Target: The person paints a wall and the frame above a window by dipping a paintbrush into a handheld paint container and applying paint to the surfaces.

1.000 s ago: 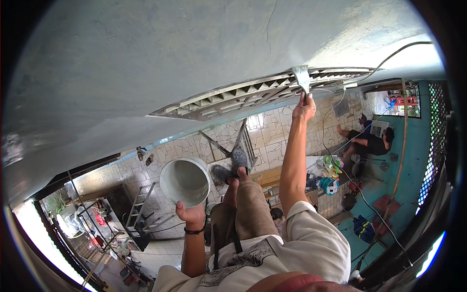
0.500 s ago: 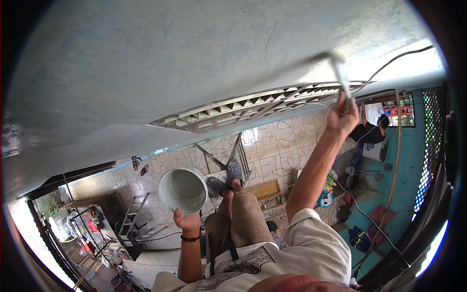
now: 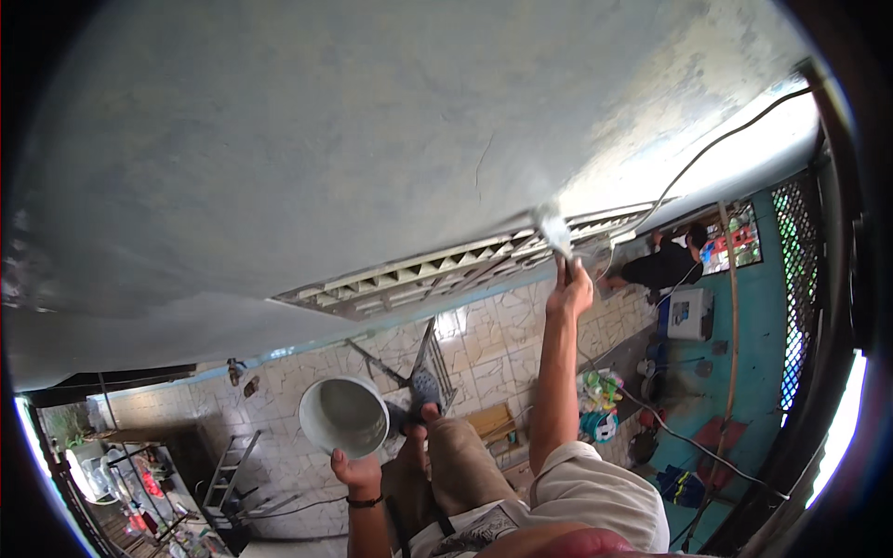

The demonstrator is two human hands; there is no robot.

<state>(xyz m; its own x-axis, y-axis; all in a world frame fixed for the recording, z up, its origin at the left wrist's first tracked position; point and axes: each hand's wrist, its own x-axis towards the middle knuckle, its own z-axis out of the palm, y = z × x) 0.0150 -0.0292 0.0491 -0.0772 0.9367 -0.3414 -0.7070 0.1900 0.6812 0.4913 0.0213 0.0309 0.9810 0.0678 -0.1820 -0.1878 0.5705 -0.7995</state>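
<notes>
My right grip is wrapped around a flat, pale-bristled paintbrush, a broad grey wall beyond it. My left grip holds a round, whitish plastic bucket.

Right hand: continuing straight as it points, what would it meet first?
Probably the mottled grey wall, via the flat pale-bristled paintbrush it holds; depth is unclear, so they may be touching.

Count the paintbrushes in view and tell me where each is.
1: the paintbrush in the person's right hand, raised in front of the grey wall. Others may be hidden in the clutter below.
</notes>
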